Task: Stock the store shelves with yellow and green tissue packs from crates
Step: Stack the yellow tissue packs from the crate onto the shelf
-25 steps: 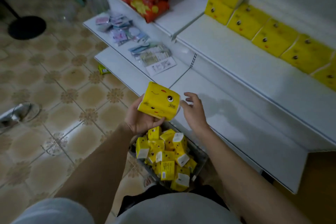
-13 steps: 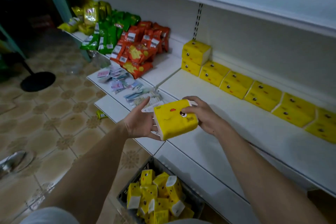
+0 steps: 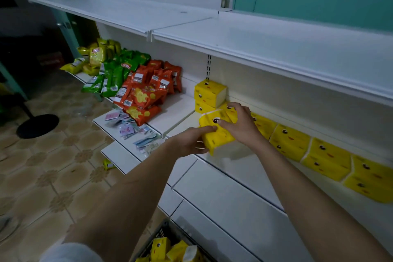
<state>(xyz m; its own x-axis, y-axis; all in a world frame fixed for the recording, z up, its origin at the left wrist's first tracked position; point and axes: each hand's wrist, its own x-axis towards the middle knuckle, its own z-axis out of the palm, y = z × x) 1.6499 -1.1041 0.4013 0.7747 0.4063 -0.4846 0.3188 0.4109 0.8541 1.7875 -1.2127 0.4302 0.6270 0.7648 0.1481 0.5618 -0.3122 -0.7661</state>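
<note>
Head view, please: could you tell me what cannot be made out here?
- Crate: cut off by the bottom edge; pack count unknown.
- Held tissue pack: blurred; both hands cover its sides.
- Row of yellow packs: runs off the right edge.
- Snack bag print: too small.

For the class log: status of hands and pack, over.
Both hands, left and right, grip yellow pack. Pack over shelf, beside the stack. Path clear.

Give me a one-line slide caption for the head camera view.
Both hands, left and right, carry a yellow tissue pack to the shelf beside a stacked pair.
</note>
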